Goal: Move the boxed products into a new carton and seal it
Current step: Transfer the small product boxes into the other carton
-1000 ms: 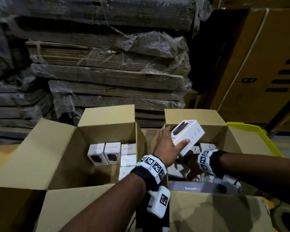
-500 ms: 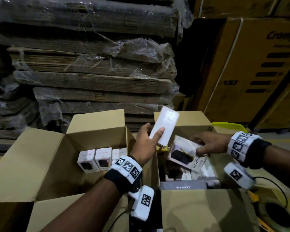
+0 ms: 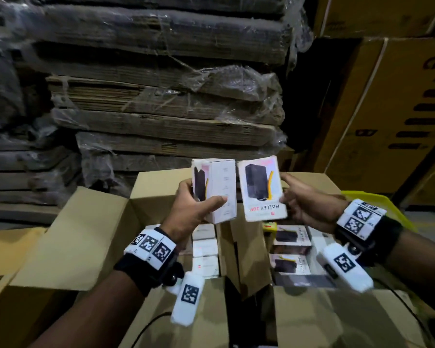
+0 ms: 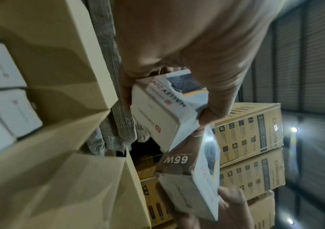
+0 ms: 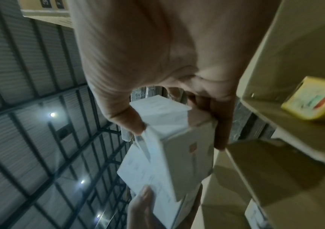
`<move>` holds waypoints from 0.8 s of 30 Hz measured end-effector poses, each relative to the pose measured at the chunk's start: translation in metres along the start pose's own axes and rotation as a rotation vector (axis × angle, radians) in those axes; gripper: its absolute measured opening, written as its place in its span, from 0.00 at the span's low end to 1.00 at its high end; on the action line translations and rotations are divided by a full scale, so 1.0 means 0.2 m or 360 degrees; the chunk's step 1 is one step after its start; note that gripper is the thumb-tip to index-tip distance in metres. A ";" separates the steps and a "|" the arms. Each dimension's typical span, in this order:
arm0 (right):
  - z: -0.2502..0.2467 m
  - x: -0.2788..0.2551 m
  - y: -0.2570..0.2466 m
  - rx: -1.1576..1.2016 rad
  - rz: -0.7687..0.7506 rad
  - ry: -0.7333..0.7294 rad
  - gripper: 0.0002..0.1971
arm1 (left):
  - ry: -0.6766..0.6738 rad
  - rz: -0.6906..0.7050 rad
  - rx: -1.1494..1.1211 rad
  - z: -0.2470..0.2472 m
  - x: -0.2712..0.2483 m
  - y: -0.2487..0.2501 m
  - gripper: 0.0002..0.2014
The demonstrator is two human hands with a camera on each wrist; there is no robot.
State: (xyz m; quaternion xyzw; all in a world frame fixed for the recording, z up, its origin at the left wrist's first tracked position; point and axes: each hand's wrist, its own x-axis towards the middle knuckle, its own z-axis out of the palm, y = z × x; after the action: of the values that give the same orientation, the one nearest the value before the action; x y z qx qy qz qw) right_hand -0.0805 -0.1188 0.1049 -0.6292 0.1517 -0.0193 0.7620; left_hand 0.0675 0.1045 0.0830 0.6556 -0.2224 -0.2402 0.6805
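Two white product boxes printed with a dark power bank are held up side by side above two open brown cartons. My left hand grips the left box, thumb across its side. My right hand grips the right box by its edge. The left carton holds rows of small white boxes; the right carton holds more printed boxes. In the left wrist view the left hand's box touches the other box. The right wrist view shows the right hand's box.
Plastic-wrapped stacks of flattened cardboard rise right behind the cartons. Large printed brown cartons stand at the right. A yellow bin sits beside the right carton. A small yellow box lies inside that carton.
My right hand took hold of a box in the right carton and raised it beside the left hand's box. The left hand turned its box upright.
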 end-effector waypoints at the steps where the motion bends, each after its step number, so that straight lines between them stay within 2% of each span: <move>1: 0.07 0.04 0.00 0.0053 -0.0008 0.0023 0.36 | 0.0030 0.0002 0.0029 -0.05 0.00 0.01 0.37; 3: 0.17 0.12 0.02 0.0140 -0.0025 0.0053 0.36 | 0.0079 -0.0007 0.0049 -0.15 0.01 0.01 0.39; 7: 0.36 0.25 0.04 0.0412 0.0026 0.0028 0.25 | 0.0184 0.0027 0.0127 -0.36 0.06 -0.03 0.44; 9: 0.46 0.33 0.06 0.0446 0.0019 0.0052 0.20 | 0.0184 0.0037 0.0127 -0.46 0.09 -0.05 0.43; 10: 0.50 0.39 0.07 0.0411 0.0009 0.0079 0.20 | 0.0147 0.0043 0.0142 -0.49 0.11 -0.06 0.43; 13: 0.62 0.53 0.11 0.0037 -0.0037 0.0201 0.31 | 0.0102 0.0069 0.0205 -0.60 0.16 -0.12 0.39; 16: 0.69 0.64 0.14 -0.0352 -0.0115 0.0362 0.26 | 0.0154 0.0056 0.0259 -0.71 0.20 -0.20 0.32; 17: 0.69 0.66 0.15 -0.0436 -0.0108 0.0365 0.27 | 0.0174 0.0042 0.0324 -0.74 0.21 -0.22 0.32; 19: 0.70 0.72 0.17 -0.0715 -0.0081 0.0357 0.33 | 0.0230 -0.0009 0.0487 -0.80 0.24 -0.26 0.32; 21: 0.71 0.77 0.20 -0.1165 -0.0078 0.0368 0.38 | 0.0247 -0.0001 0.0769 -0.84 0.27 -0.28 0.33; 24: 0.74 0.82 0.22 -0.1799 -0.0039 0.0439 0.36 | 0.0173 -0.0036 0.0985 -0.85 0.32 -0.30 0.38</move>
State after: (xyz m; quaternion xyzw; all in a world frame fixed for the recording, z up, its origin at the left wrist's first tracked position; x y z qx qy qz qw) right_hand 0.1065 -0.0057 0.0518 -0.9317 0.2291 -0.0258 0.2807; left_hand 0.2202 0.1979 0.0148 0.8459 -0.2410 -0.1332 0.4567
